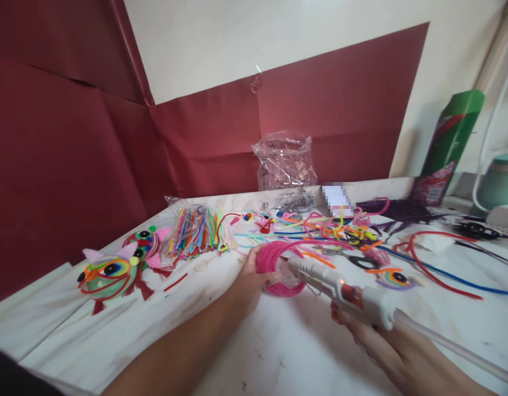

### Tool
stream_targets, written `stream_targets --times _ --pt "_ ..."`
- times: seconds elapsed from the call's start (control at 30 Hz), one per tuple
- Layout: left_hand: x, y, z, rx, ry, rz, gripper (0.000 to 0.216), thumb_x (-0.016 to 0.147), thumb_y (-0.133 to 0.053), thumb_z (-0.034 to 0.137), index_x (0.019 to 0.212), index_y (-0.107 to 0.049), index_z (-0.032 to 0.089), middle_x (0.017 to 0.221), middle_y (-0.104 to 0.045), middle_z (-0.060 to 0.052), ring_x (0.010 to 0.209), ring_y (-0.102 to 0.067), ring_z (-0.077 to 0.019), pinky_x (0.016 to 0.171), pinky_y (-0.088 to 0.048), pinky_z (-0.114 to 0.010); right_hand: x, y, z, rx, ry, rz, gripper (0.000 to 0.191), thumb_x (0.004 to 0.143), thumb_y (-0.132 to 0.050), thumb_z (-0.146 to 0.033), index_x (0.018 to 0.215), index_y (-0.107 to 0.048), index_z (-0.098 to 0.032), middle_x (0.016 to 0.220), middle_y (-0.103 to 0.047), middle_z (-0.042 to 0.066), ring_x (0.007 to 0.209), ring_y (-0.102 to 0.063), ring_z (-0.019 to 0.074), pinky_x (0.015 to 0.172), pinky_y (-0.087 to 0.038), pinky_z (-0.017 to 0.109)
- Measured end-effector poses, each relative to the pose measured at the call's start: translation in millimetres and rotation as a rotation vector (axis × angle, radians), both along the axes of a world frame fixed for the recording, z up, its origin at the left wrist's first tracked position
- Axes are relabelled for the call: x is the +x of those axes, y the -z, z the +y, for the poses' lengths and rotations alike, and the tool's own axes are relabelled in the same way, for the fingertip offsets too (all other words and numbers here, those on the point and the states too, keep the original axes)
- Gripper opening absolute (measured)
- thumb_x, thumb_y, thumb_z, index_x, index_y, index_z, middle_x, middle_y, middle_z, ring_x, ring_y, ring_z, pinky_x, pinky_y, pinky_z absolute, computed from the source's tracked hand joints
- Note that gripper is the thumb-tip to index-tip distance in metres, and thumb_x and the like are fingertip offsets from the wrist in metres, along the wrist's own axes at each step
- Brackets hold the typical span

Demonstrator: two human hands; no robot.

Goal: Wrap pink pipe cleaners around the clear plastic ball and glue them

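My left hand (254, 283) is closed around a cup-like form wrapped in pink pipe cleaner (272, 264), its open side turned to the right. A loose pink length trails off from its top toward the right. In my right hand (373, 341) is a white hot glue gun (340, 289), gripped by the handle, with a small orange light lit on its side. The gun's nozzle points left, at the rim of the pink form; whether it touches cannot be made out. A long translucent glue stick (456, 346) sticks out of the gun's rear.
Two decorated animal-head figures (109, 278) stand at left, near a bundle of coloured pipe cleaners (200, 231). Scissors (359, 261), loose pipe cleaners (439, 269) and an eye piece (396, 278) lie at right. Behind are a clear plastic bag (285, 162) and a green container (452, 146).
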State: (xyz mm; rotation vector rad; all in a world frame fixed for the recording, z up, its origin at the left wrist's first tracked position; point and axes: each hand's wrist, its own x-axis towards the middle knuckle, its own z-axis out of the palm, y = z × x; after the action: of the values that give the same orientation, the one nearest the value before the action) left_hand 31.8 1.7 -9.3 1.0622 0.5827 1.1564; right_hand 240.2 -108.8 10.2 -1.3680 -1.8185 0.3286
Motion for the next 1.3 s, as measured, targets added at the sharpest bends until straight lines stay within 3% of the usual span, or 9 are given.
stream_targets --times 0.23,0.33,0.53,0.8,1.07,1.3 --pt "-0.5 -0.1 -0.5 -0.003 0.005 0.000 0.072 0.051 -0.077 0.008 0.115 -0.048 0.025 0.092 -0.064 -0.003 0.092 -0.060 -0.0253 0.083 -0.043 -0.038 5.4 11.0 1.3 0.015 0.027 -0.099 0.037 0.081 -0.049 -0.051 0.093 -0.071 -0.024 0.100 -0.074 0.007 0.094 -0.069 0.0280 0.081 -0.057 0.035" --pt "-0.9 -0.4 -0.1 0.002 0.002 0.005 0.073 0.050 -0.077 0.009 0.115 -0.048 0.024 0.095 -0.063 -0.004 0.095 -0.059 -0.0265 0.085 -0.041 -0.038 6.3 13.4 2.0 0.001 0.050 -0.110 0.034 0.082 -0.049 -0.048 0.092 -0.071 -0.024 0.093 -0.076 0.006 0.088 -0.071 0.0265 0.076 -0.058 0.032" --pt "-0.9 -2.5 -1.0 -0.002 0.004 0.022 0.075 0.049 -0.080 0.012 0.115 -0.048 0.024 0.096 -0.064 -0.005 0.101 -0.057 -0.0307 0.087 -0.040 -0.041 1.8 5.2 0.6 0.029 0.016 -0.057 0.034 0.081 -0.049 -0.049 0.093 -0.068 -0.023 0.093 -0.075 0.007 0.089 -0.070 0.0268 0.082 -0.056 0.034" --pt "-1.1 -0.8 -0.2 -0.009 0.012 0.026 0.074 0.051 -0.078 0.010 0.116 -0.046 0.024 0.093 -0.064 -0.003 0.093 -0.061 -0.0265 0.084 -0.043 -0.039 -9.3 -10.8 -2.4 -0.024 -0.061 -0.007 0.034 0.088 -0.039 -0.044 0.083 -0.066 -0.024 0.084 -0.075 0.004 0.078 -0.071 0.0212 0.067 -0.058 0.025" --pt "-0.8 1.3 2.0 0.006 0.026 -0.005 0.071 0.051 -0.077 0.006 0.114 -0.048 0.024 0.093 -0.064 -0.003 0.092 -0.060 -0.0259 0.084 -0.042 -0.039 -5.0 -7.2 -2.7 0.047 -0.052 -0.042 0.032 0.084 -0.046 -0.042 0.095 -0.068 -0.022 0.098 -0.074 0.008 0.088 -0.070 0.0251 0.072 -0.059 0.028" --pt "-0.8 -2.2 -0.6 -0.006 0.013 0.010 0.074 0.049 -0.079 0.008 0.114 -0.047 0.023 0.093 -0.064 -0.004 0.093 -0.060 -0.0263 0.084 -0.041 -0.039 -2.7 -1.6 -0.4 0.077 -0.014 -0.054 0.031 0.083 -0.047 -0.044 0.089 -0.068 -0.022 0.091 -0.076 0.007 0.086 -0.071 0.0259 0.076 -0.058 0.031"
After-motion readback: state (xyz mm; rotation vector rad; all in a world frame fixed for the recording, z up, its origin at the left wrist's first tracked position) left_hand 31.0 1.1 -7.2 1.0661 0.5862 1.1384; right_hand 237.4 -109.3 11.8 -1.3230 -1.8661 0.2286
